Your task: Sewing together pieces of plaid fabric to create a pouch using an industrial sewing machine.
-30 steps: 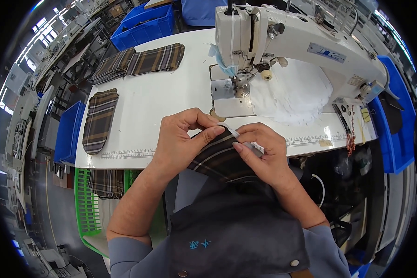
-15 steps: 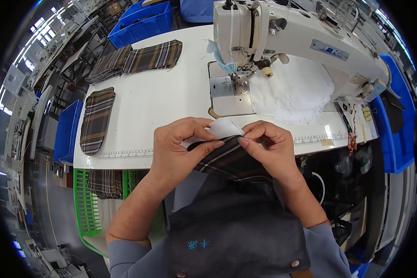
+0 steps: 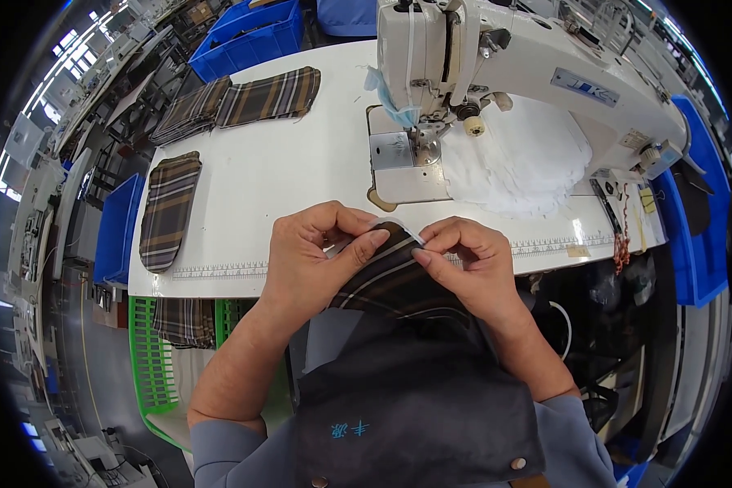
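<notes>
White layer [image 3: 413,233] now a thin rim, versus a wide flap half a second ago. Your hands, left [image 3: 309,252] and right [image 3: 473,259], pinch dark plaid cloth [image 3: 398,282], pale-striped, top edge curved.

Both hands [image 3: 313,256] [image 3: 476,264] pinch, thumbs toward each other, forearms [image 3: 240,362] [image 3: 533,354] slanting inward.

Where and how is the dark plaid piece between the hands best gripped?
The plaid piece is probably best pinched along its far, curved edge, thumbs on the plaid face: left hand from the left, right hand from the right. White material shows along that edge, so pinching there could hold both, while the cloth extends toward the apron.
</notes>
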`<action>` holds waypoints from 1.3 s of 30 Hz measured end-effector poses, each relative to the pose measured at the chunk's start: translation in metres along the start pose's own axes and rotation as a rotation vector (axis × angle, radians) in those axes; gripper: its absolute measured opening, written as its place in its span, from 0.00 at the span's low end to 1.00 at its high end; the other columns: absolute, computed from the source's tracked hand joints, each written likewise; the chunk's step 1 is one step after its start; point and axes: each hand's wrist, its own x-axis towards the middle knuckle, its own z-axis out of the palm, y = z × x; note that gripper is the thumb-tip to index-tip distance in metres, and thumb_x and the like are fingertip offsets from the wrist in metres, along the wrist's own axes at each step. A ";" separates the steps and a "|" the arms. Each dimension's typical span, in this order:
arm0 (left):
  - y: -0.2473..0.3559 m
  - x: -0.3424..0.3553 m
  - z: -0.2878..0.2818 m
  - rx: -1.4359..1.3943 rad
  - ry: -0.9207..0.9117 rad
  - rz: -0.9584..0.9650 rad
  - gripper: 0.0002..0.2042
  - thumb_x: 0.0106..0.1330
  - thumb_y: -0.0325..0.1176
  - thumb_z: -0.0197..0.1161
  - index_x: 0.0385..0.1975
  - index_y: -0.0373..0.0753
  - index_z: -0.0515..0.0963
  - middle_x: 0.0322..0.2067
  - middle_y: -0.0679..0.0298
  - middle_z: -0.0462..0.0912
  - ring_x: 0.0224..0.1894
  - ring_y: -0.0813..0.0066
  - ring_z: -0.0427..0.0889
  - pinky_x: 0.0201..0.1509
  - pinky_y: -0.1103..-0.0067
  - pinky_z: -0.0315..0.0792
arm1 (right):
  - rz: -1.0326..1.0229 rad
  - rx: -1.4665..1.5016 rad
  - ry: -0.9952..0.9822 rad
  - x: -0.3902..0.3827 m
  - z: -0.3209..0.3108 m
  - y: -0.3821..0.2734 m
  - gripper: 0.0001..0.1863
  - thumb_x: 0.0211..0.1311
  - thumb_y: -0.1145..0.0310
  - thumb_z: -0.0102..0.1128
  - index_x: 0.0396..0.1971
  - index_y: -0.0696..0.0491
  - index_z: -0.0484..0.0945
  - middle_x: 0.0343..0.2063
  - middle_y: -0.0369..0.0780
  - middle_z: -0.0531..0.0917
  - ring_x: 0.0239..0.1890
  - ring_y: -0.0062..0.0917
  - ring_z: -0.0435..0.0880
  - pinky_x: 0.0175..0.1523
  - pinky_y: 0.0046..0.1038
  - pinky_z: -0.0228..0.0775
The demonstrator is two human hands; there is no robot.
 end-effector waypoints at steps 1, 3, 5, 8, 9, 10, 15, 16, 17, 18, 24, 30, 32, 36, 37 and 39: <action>-0.001 -0.001 0.000 -0.041 -0.010 -0.001 0.06 0.64 0.25 0.73 0.32 0.31 0.83 0.37 0.57 0.88 0.42 0.79 0.85 0.50 0.79 0.79 | -0.004 -0.001 0.003 0.000 0.000 0.001 0.03 0.59 0.78 0.71 0.30 0.58 0.84 0.37 0.39 0.86 0.37 0.15 0.82 0.46 0.20 0.74; 0.001 -0.001 0.001 -0.064 -0.001 -0.016 0.06 0.64 0.25 0.73 0.31 0.31 0.81 0.36 0.58 0.88 0.41 0.79 0.85 0.51 0.79 0.79 | 0.004 0.014 0.006 -0.001 0.001 0.001 0.04 0.58 0.78 0.72 0.30 0.58 0.84 0.37 0.39 0.86 0.37 0.16 0.82 0.46 0.20 0.75; 0.001 0.000 0.002 -0.088 0.009 -0.030 0.07 0.64 0.25 0.73 0.31 0.31 0.80 0.36 0.58 0.87 0.41 0.79 0.84 0.52 0.79 0.79 | 0.012 0.029 0.009 -0.001 0.001 0.002 0.04 0.58 0.78 0.72 0.29 0.58 0.83 0.37 0.39 0.86 0.37 0.16 0.83 0.46 0.20 0.75; 0.000 -0.001 0.002 -0.067 0.011 -0.033 0.08 0.64 0.25 0.73 0.31 0.32 0.79 0.36 0.58 0.87 0.40 0.79 0.84 0.51 0.79 0.79 | 0.016 0.025 0.016 -0.001 0.002 0.002 0.04 0.58 0.78 0.72 0.28 0.58 0.83 0.36 0.39 0.86 0.37 0.16 0.83 0.47 0.20 0.75; 0.000 -0.001 0.002 -0.076 0.020 -0.016 0.08 0.64 0.25 0.73 0.31 0.32 0.78 0.36 0.59 0.87 0.40 0.80 0.84 0.50 0.80 0.79 | 0.012 0.029 0.017 -0.001 0.003 0.002 0.05 0.58 0.78 0.72 0.28 0.58 0.83 0.36 0.39 0.86 0.38 0.16 0.83 0.47 0.20 0.75; 0.000 -0.001 0.002 -0.084 0.029 0.002 0.08 0.64 0.25 0.73 0.32 0.33 0.78 0.36 0.59 0.87 0.40 0.80 0.84 0.50 0.80 0.79 | 0.008 0.032 0.018 -0.001 0.004 0.002 0.05 0.58 0.78 0.72 0.27 0.58 0.83 0.35 0.39 0.86 0.38 0.16 0.83 0.47 0.20 0.75; 0.001 0.003 0.001 -0.121 0.014 -0.045 0.08 0.63 0.24 0.73 0.36 0.32 0.80 0.35 0.62 0.87 0.39 0.83 0.84 0.48 0.82 0.79 | 0.006 0.029 0.022 -0.001 0.004 0.003 0.05 0.58 0.78 0.72 0.27 0.58 0.82 0.35 0.39 0.87 0.37 0.16 0.83 0.46 0.21 0.75; 0.001 0.004 0.001 -0.145 0.021 -0.056 0.08 0.64 0.24 0.73 0.39 0.31 0.81 0.35 0.62 0.87 0.38 0.83 0.84 0.47 0.83 0.79 | -0.002 0.021 0.018 -0.001 0.004 0.004 0.05 0.58 0.78 0.71 0.27 0.58 0.82 0.35 0.39 0.87 0.37 0.16 0.83 0.46 0.21 0.75; 0.003 0.004 0.001 -0.145 0.021 -0.057 0.08 0.64 0.24 0.73 0.39 0.31 0.81 0.35 0.62 0.87 0.38 0.83 0.84 0.47 0.83 0.79 | 0.000 0.022 0.018 -0.002 0.004 0.005 0.05 0.58 0.78 0.71 0.27 0.58 0.82 0.35 0.39 0.87 0.37 0.16 0.83 0.46 0.21 0.75; 0.006 0.004 0.001 -0.148 -0.009 -0.103 0.09 0.65 0.24 0.72 0.42 0.30 0.82 0.35 0.61 0.88 0.38 0.83 0.85 0.46 0.84 0.79 | 0.005 0.031 0.019 -0.002 0.005 0.005 0.05 0.59 0.78 0.71 0.28 0.58 0.82 0.35 0.39 0.87 0.37 0.17 0.83 0.46 0.21 0.75; 0.001 0.006 -0.003 -0.121 -0.045 -0.172 0.09 0.68 0.25 0.69 0.44 0.27 0.84 0.34 0.60 0.89 0.36 0.82 0.86 0.42 0.85 0.81 | 0.002 0.032 0.019 -0.001 0.006 0.008 0.06 0.59 0.77 0.71 0.28 0.58 0.81 0.35 0.39 0.86 0.37 0.16 0.83 0.45 0.21 0.74; -0.003 0.023 -0.008 -0.100 -0.098 -0.207 0.08 0.68 0.25 0.69 0.42 0.28 0.85 0.33 0.61 0.89 0.35 0.82 0.86 0.41 0.85 0.80 | 0.065 0.040 0.053 0.004 0.009 0.008 0.06 0.61 0.77 0.69 0.35 0.57 0.81 0.35 0.39 0.87 0.33 0.18 0.83 0.40 0.21 0.75; -0.006 0.035 -0.010 -0.096 -0.116 -0.222 0.08 0.68 0.25 0.69 0.41 0.28 0.85 0.32 0.61 0.89 0.34 0.83 0.85 0.40 0.85 0.80 | 0.094 0.014 0.038 0.011 0.005 0.001 0.06 0.62 0.77 0.68 0.38 0.57 0.81 0.35 0.39 0.87 0.32 0.20 0.83 0.38 0.22 0.75; -0.018 0.066 -0.012 0.096 -0.169 -0.228 0.07 0.65 0.28 0.71 0.37 0.30 0.87 0.29 0.63 0.89 0.32 0.84 0.84 0.37 0.83 0.78 | -0.177 -0.462 -0.187 0.032 -0.015 -0.004 0.13 0.63 0.77 0.62 0.47 0.55 0.82 0.33 0.43 0.85 0.30 0.33 0.85 0.37 0.29 0.78; -0.026 0.076 -0.012 0.171 -0.204 -0.231 0.07 0.66 0.26 0.71 0.38 0.29 0.86 0.30 0.62 0.89 0.32 0.84 0.84 0.38 0.84 0.78 | -0.179 -0.472 -0.266 0.038 -0.020 -0.005 0.14 0.60 0.78 0.62 0.47 0.55 0.83 0.32 0.43 0.86 0.30 0.34 0.85 0.37 0.29 0.78; -0.031 0.095 -0.010 0.276 -0.239 -0.248 0.07 0.65 0.26 0.71 0.39 0.29 0.85 0.31 0.62 0.89 0.33 0.83 0.84 0.38 0.84 0.78 | -0.254 -0.594 -0.354 0.053 -0.029 0.000 0.16 0.54 0.79 0.63 0.44 0.54 0.84 0.32 0.42 0.86 0.31 0.36 0.85 0.37 0.32 0.79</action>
